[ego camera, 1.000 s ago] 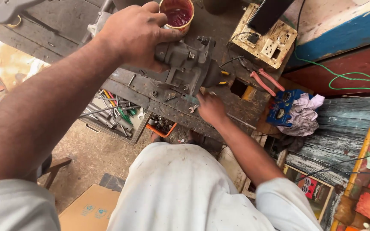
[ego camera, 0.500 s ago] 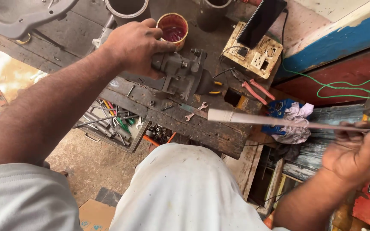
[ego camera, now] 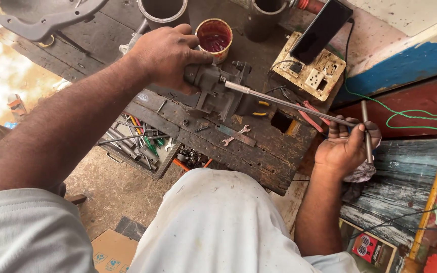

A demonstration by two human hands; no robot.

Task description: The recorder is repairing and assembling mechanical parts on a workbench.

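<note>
My left hand (ego camera: 168,53) grips a grey metal engine part (ego camera: 217,93) that rests on the dark wooden bench (ego camera: 259,151). A long T-handle socket wrench (ego camera: 294,105) runs from the part out to the right; its socket end sits on a fitting of the part. My right hand (ego camera: 345,146) holds the wrench at its cross handle, to the right of the bench. A small open-ended spanner (ego camera: 234,135) lies on the bench just below the part.
A cup of red fluid (ego camera: 214,36) stands behind the part. A socket board (ego camera: 312,68) with a black phone (ego camera: 322,30) sits at the bench's right. A tray of tools (ego camera: 137,141) lies below the bench. Metal cylinders stand at the back. A green wire (ego camera: 405,114) loops right.
My right hand left the bench front, picked up the T-handle wrench at the right and set its socket end on the part. My left hand stayed on the part.
</note>
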